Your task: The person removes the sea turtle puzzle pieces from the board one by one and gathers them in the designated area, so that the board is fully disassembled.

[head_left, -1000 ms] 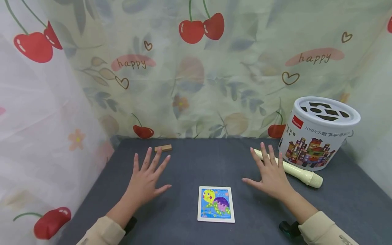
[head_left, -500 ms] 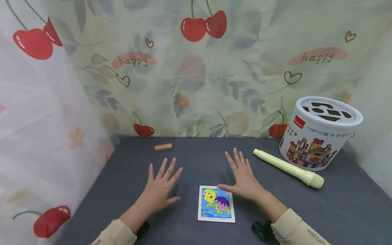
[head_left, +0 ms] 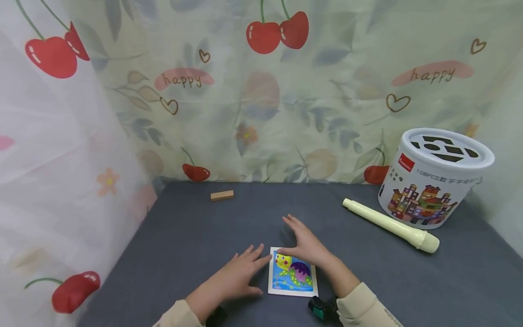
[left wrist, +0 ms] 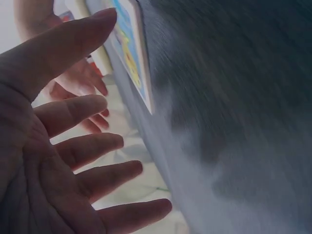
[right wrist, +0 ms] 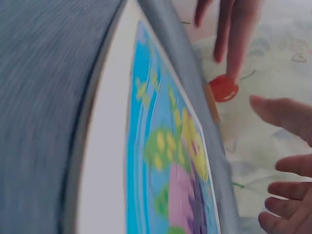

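Observation:
A flat picture board [head_left: 294,274] with a cartoon turtle and a white rim lies on the dark table; it looks like a child's puzzle. At its left edge hovers my left hand [head_left: 237,274], fingers spread and slightly bent, holding nothing. My right hand [head_left: 308,245] reaches over the board's upper right part and hides that corner. In the left wrist view, a gap shows between the thumb and fingers of the left hand [left wrist: 58,136], with the board [left wrist: 131,53] beyond. The right wrist view has the board [right wrist: 161,146] close up, the right hand's fingers [right wrist: 292,195] apart from it.
A small wooden block [head_left: 222,195] lies near the back edge. On the right rest a pale yellow toy microphone [head_left: 392,225] and a white lidded bucket [head_left: 433,181] printed with building blocks. A cherry-patterned curtain [head_left: 286,113] stands behind the table.
Both hands have moved inward and closer to the turtle board, the left from the left and the right from beside the microphone. The board, block, microphone and bucket lie as before.

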`<state>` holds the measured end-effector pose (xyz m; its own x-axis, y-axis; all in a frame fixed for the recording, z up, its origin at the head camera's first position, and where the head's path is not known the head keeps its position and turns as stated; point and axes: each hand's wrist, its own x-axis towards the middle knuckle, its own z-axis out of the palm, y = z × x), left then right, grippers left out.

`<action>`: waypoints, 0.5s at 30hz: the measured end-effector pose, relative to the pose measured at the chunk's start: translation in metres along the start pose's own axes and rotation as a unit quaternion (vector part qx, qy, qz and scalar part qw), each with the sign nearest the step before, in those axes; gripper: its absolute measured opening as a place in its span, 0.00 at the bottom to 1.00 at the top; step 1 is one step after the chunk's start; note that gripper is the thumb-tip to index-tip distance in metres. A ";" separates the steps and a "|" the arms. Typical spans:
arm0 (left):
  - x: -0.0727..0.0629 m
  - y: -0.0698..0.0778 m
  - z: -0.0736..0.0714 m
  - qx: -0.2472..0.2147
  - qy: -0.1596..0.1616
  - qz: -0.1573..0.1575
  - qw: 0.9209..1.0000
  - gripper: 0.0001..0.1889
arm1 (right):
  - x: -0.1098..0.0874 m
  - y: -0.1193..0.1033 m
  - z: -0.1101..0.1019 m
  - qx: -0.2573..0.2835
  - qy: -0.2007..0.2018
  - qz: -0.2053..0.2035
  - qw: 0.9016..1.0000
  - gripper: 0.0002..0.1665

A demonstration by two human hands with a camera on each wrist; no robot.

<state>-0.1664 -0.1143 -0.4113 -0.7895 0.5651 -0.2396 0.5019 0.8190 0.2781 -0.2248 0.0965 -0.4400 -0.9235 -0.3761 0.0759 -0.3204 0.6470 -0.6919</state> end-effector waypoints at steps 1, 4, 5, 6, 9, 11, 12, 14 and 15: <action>0.002 0.002 0.002 -0.011 0.000 0.001 1.000 0.42 | 0.000 0.000 0.001 0.003 0.000 -0.001 1.000 0.49; 0.008 0.005 0.007 -0.045 -0.003 -0.003 0.999 0.41 | 0.001 0.000 0.004 0.024 -0.013 -0.005 1.000 0.42; 0.010 0.006 0.009 -0.054 -0.004 -0.006 0.999 0.41 | 0.001 0.001 0.005 0.029 -0.021 -0.009 0.999 0.40; 0.012 0.007 0.010 -0.062 -0.007 -0.008 0.998 0.40 | 0.001 0.001 0.007 0.036 -0.030 -0.014 0.999 0.38; 0.016 0.011 0.014 -0.074 -0.015 -0.014 0.997 0.38 | 0.001 0.002 0.009 0.048 -0.055 -0.026 0.997 0.31; 0.018 0.014 0.017 -0.077 -0.016 -0.016 0.997 0.36 | 0.000 0.003 0.009 0.049 -0.063 -0.035 0.996 0.28; 0.019 0.015 0.018 -0.075 -0.013 -0.016 0.997 0.35 | 0.000 0.003 0.009 0.049 -0.066 -0.038 0.996 0.26; 0.021 0.018 0.020 -0.070 -0.010 -0.022 0.997 0.34 | 0.000 0.004 0.009 0.046 -0.069 -0.043 0.996 0.22; 0.022 0.019 0.021 -0.066 -0.010 -0.026 0.997 0.33 | 0.000 0.004 0.009 0.045 -0.069 -0.044 0.996 0.20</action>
<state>-0.1671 -0.0846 -0.4307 -0.8049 0.5258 -0.2750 0.4092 0.8275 0.3845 -0.2237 0.0930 -0.4492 -0.8526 -0.5206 0.0450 -0.3734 0.5468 -0.7494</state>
